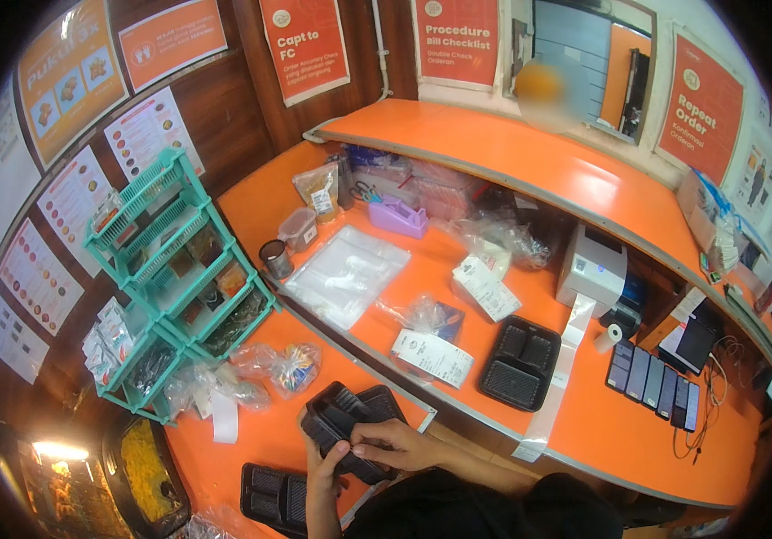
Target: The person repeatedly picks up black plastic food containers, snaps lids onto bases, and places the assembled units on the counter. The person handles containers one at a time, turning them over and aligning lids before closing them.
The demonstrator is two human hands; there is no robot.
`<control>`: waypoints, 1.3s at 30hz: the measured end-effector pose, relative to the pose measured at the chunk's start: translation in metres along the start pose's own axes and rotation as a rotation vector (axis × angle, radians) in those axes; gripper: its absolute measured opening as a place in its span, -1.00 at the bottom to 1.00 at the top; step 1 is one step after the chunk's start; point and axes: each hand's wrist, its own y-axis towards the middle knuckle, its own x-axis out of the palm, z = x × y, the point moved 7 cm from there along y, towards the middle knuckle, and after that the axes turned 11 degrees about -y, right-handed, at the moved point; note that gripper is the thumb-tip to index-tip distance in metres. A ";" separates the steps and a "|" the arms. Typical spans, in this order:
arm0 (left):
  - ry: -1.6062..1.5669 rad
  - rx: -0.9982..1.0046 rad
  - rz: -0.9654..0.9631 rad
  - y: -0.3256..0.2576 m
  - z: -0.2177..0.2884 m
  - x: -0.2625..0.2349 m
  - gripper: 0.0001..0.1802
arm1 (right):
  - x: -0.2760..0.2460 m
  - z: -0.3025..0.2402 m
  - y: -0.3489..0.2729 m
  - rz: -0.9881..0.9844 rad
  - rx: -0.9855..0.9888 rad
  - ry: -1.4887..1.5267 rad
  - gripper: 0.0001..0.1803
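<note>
Both my hands grip a black plastic food tray (333,411) with compartments, tilted up in front of me near the counter's corner. My left hand (321,469) wraps round its near left side, thumb on the rim. From the right, my right hand (395,446) closes its fingers on the tray's edge. Whether several trays are nested here, I cannot tell. Just behind it lies another black tray (383,402), partly covered by the held one. A further black tray (269,497) rests on the orange counter to the left of my left forearm.
A green tiered rack (148,247) of packets stands left, beside bagged items (291,368). On the far counter are clear plastic bags (345,274), receipts (435,357), a black tray (519,364), a label printer (592,269) and several phones (651,382). Food warmers (143,472) sit lower left.
</note>
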 end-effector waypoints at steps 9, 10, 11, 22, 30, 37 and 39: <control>0.287 0.155 -0.159 0.003 0.012 0.037 -0.01 | -0.039 0.007 -0.004 0.046 0.131 0.037 -0.70; 0.278 0.131 -0.186 0.002 0.010 0.045 -0.03 | -0.042 0.004 -0.003 0.051 0.094 -0.084 -0.71; 0.269 0.101 -0.215 0.000 0.007 0.049 -0.04 | -0.042 0.001 -0.004 0.060 0.062 -0.201 -0.73; 0.169 0.034 -0.329 0.007 0.000 0.064 -0.05 | -0.039 0.005 -0.011 0.211 0.152 0.305 -0.81; 0.202 0.109 -0.361 0.004 0.007 0.068 -0.05 | -0.044 -0.006 -0.011 0.204 0.174 0.287 -0.82; 0.186 0.151 -0.408 0.006 0.011 0.069 0.00 | -0.045 -0.013 -0.010 0.210 0.137 0.241 -0.81; 0.175 0.157 -0.394 0.005 0.015 0.071 0.00 | -0.045 -0.016 -0.008 0.211 0.110 0.218 -0.81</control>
